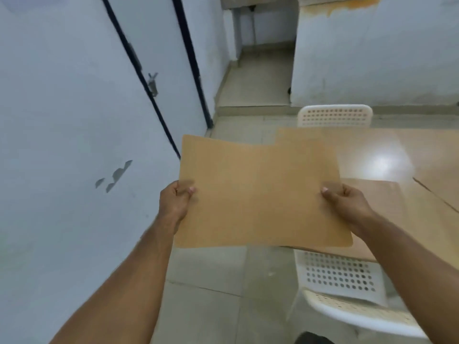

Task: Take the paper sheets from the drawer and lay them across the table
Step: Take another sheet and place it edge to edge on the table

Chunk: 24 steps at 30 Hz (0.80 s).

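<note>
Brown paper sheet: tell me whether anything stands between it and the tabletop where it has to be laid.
Nothing visible does. The brown paper sheet, held at its side edges by the left hand and right hand, hangs partly over the wooden table, whose visible top is bare. The white perforated chair stands below the near edge.

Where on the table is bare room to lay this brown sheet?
The wooden table looks bare from the far white chair across its glossy top. The near edge is crowded: brown sheet, right hand and near chair.
</note>
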Each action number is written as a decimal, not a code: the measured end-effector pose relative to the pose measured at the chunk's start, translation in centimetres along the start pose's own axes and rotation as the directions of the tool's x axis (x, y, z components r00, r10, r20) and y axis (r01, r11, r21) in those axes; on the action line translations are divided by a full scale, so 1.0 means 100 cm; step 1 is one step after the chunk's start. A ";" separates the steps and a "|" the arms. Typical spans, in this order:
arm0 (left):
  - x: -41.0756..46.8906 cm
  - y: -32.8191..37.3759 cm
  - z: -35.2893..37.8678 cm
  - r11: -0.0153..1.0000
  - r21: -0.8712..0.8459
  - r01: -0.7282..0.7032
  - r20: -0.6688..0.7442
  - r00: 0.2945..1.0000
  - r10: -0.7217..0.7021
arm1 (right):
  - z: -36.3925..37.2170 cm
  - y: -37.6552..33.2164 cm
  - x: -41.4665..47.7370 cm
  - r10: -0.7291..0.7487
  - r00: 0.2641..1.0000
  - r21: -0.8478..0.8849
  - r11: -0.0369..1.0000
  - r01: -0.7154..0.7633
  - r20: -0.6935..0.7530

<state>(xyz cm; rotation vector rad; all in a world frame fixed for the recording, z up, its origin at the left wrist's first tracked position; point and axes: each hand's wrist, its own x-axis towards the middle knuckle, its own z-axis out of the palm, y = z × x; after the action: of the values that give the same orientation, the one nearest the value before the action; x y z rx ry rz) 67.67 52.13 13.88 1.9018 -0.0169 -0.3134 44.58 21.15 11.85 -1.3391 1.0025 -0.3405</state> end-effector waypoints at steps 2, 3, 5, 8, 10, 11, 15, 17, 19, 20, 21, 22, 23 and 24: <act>0.027 -0.002 -0.028 1.000 -0.008 -0.019 -0.032 0.999 0.019 | 0.035 -0.008 0.007 -0.012 1.000 0.005 1.000 0.012 -0.003; 0.039 -0.002 -0.037 1.000 -0.013 -0.024 -0.047 0.999 0.023 | 0.047 -0.013 0.011 -0.018 1.000 0.007 1.000 0.018 0.002; 0.066 -0.003 -0.052 0.999 -0.028 -0.015 -0.070 0.997 0.013 | 0.078 -0.024 0.027 -0.020 1.000 -0.008 1.000 0.020 0.016; 0.111 -0.004 -0.065 0.999 -0.048 0.007 -0.087 0.996 -0.011 | 0.123 -0.041 0.060 -0.021 0.999 -0.016 1.000 0.021 0.030; 0.151 0.002 -0.072 0.998 -0.058 0.009 -0.101 0.995 -0.015 | 0.154 -0.053 0.095 -0.014 0.999 -0.002 1.000 0.014 0.038; 0.175 0.006 -0.075 0.998 -0.060 0.009 -0.107 0.994 -0.016 | 0.171 -0.059 0.114 -0.005 0.999 -0.002 1.000 0.005 0.045; 0.265 0.029 -0.080 1.000 -0.018 0.019 -0.116 0.993 -0.021 | 0.229 -0.088 0.194 0.004 0.995 -0.009 1.000 -0.003 0.099; 0.298 0.039 -0.081 0.999 -0.007 0.037 -0.122 0.992 -0.037 | 0.247 -0.104 0.226 -0.004 0.991 -0.022 1.000 0.007 0.131; 0.347 0.056 -0.077 0.999 0.026 0.045 -0.108 0.993 -0.042 | 0.267 -0.126 0.264 0.006 0.988 -0.042 0.999 0.000 0.155; 0.370 0.065 -0.074 0.998 0.040 0.052 -0.097 0.994 -0.048 | 0.275 -0.136 0.281 0.005 0.988 -0.054 0.999 0.003 0.153; 0.393 0.074 -0.068 0.998 0.037 0.051 -0.082 0.996 -0.047 | 0.282 -0.146 0.295 0.002 0.990 -0.055 0.998 0.006 0.144; 0.416 0.083 -0.061 0.998 0.033 0.045 -0.064 0.997 -0.043 | 0.288 -0.155 0.308 -0.006 0.992 -0.042 0.999 0.011 0.127; 0.435 0.089 -0.054 0.999 0.037 0.037 -0.050 0.998 -0.035 | 0.292 -0.162 0.319 -0.011 0.995 -0.027 1.000 0.014 0.101; 0.457 0.097 -0.044 0.999 0.039 0.032 -0.028 0.999 -0.031 | 0.294 -0.169 0.333 -0.012 0.998 -0.008 1.000 0.013 0.069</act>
<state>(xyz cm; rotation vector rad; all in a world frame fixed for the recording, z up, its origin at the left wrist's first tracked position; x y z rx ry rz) 114.06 45.29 14.69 1.9473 0.0257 -0.3102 91.18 11.79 11.07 -1.3567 0.9394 -0.2979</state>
